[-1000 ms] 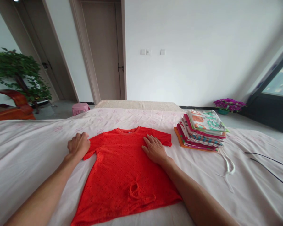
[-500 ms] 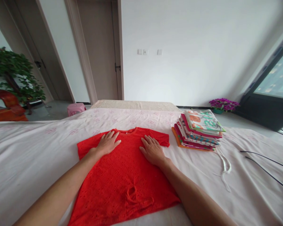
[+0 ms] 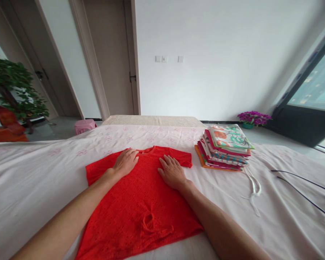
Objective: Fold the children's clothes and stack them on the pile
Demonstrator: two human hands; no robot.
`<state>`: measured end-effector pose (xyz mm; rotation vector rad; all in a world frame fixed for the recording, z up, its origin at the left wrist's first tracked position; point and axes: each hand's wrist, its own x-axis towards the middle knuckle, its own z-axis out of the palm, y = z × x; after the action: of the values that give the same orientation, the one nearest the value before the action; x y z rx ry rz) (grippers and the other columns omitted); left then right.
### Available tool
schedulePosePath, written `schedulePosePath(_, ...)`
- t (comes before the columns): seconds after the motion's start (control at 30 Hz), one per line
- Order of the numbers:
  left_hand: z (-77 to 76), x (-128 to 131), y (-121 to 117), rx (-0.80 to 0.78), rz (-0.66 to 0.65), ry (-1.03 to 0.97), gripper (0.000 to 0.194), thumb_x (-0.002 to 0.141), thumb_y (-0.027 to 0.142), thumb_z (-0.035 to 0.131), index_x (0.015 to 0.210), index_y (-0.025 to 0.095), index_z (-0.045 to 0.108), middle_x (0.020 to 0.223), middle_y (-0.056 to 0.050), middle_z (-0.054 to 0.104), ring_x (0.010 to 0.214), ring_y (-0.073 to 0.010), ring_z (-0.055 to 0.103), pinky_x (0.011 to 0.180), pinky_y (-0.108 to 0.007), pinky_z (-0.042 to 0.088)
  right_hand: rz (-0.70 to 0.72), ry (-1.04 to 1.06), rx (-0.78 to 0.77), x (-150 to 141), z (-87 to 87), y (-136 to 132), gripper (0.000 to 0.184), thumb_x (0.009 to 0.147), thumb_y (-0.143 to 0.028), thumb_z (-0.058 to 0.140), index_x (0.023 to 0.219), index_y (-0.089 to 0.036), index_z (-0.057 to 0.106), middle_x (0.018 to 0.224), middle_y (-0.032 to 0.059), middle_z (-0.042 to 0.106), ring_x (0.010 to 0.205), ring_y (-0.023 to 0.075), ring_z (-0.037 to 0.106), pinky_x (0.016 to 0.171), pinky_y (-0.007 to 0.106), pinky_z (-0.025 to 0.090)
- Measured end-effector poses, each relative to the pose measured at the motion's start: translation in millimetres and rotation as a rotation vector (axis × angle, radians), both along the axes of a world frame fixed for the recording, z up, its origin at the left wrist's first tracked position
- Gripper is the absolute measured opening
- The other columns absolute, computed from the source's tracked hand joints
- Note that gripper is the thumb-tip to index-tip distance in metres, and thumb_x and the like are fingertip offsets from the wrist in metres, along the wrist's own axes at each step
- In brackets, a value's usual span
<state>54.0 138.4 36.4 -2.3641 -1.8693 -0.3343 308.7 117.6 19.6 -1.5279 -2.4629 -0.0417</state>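
Observation:
A red short-sleeved shirt (image 3: 143,187) lies spread out on the cloth-covered surface, its neckline away from me and a drawstring bow near its hem. My left hand (image 3: 125,161) rests on the shirt's upper left, beside the neckline, fingers close together and slightly bent; I see no fabric gripped in them. On the upper right of the shirt, my right hand (image 3: 172,173) lies flat with its fingers stretched out toward the shoulder. Right of the shirt stands a stack of folded clothes (image 3: 224,150), with a white cord (image 3: 254,187) hanging out of it.
Eyeglasses (image 3: 308,191) lie at the right on the pale flowered cloth (image 3: 21,180). Beyond the surface are a pink stool (image 3: 85,125), purple flowers (image 3: 254,117) in a pot and a wall with switches. A wooden chair (image 3: 5,124) and leafy plant (image 3: 13,86) stand left.
My left hand has turned slightly, its fingers drawing together and bending near the neckline. My right hand stays flat on the shirt. The whole view has shifted a little.

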Motion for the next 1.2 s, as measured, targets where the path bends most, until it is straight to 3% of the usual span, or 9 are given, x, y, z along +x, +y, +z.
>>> schedulePosePath(0.1, -5.3, 12, 11, -0.046, -0.100, -0.005, 0.054, 0.098, 0.042, 0.034, 0.143, 0.015, 0.047, 0.149, -0.009, 0.049, 0.141, -0.0203, 0.038, 0.117, -0.032, 0.025, 0.004, 0.000, 0.006, 1, -0.4, 0, 0.057, 0.099, -0.048, 0.036, 0.147, -0.018, 0.043, 0.156, 0.0121, 0.035, 0.145, 0.0272, 0.028, 0.118, 0.044, 0.020)
schedulePosePath(0.27, -23.0, 15, 21, -0.091, -0.067, -0.005, 0.065, 0.096, 0.052, 0.034, 0.149, 0.015, 0.038, 0.157, -0.015, 0.034, 0.146, -0.0295, 0.028, 0.118, -0.046, 0.021, 0.011, 0.001, 0.003, 2, 1.8, -1, 0.057, 0.099, -0.048, 0.036, 0.148, -0.018, 0.042, 0.156, 0.0123, 0.035, 0.145, 0.0279, 0.028, 0.118, 0.044, 0.020)
schedulePosePath(0.47, -24.4, 9, 5, -0.065, -0.023, -0.030, 0.063, 0.098, 0.049, 0.030, 0.150, 0.014, 0.037, 0.159, -0.017, 0.029, 0.148, -0.0298, 0.022, 0.119, -0.046, 0.018, 0.022, 0.002, -0.003, 2, 0.7, -1, 0.056, 0.099, -0.049, 0.036, 0.147, -0.019, 0.042, 0.156, 0.0121, 0.035, 0.145, 0.0264, 0.029, 0.118, 0.044, 0.020)
schedulePosePath(0.63, -18.7, -10, -51, -0.093, -0.044, -0.062, 0.065, 0.097, 0.050, 0.032, 0.149, 0.012, 0.037, 0.159, -0.019, 0.029, 0.148, -0.0309, 0.022, 0.118, -0.048, 0.022, 0.017, -0.021, -0.014, 1, -1.3, 1, 0.057, 0.100, -0.049, 0.035, 0.148, -0.019, 0.041, 0.157, 0.0118, 0.034, 0.145, 0.0266, 0.028, 0.117, 0.045, 0.020)
schedulePosePath(0.9, -7.4, -31, -175, -0.139, -0.264, -0.019, 0.062, 0.097, 0.052, 0.037, 0.154, 0.028, 0.027, 0.164, -0.007, 0.017, 0.151, -0.0257, 0.013, 0.120, -0.045, 0.021, 0.029, -0.096, 0.017, 1, -6.5, 1, 0.059, 0.100, -0.051, 0.030, 0.150, -0.020, 0.038, 0.157, 0.0119, 0.033, 0.144, 0.0276, 0.028, 0.117, 0.045, 0.022)
schedulePosePath(1.03, -2.6, -36, -203, -0.134, -0.328, 0.026, 0.060, 0.098, 0.047, 0.040, 0.154, 0.032, 0.025, 0.165, -0.005, 0.014, 0.151, -0.0253, 0.013, 0.120, -0.044, 0.020, 0.035, -0.140, 0.012, 0, -9.0, 0, 0.062, 0.100, -0.053, 0.028, 0.152, -0.020, 0.034, 0.159, 0.0116, 0.030, 0.146, 0.0283, 0.025, 0.118, 0.046, 0.020)
schedulePosePath(1.2, 8.4, -30, -208, -0.230, -0.328, 0.019, 0.054, 0.099, 0.047, 0.037, 0.151, 0.033, 0.032, 0.162, -0.005, 0.023, 0.149, -0.0252, 0.023, 0.120, -0.045, 0.022, 0.071, -0.210, -0.105, 3, 8.0, -7, 0.065, 0.101, -0.053, 0.026, 0.155, -0.017, 0.028, 0.161, 0.0120, 0.022, 0.149, 0.0278, 0.017, 0.120, 0.047, 0.016)
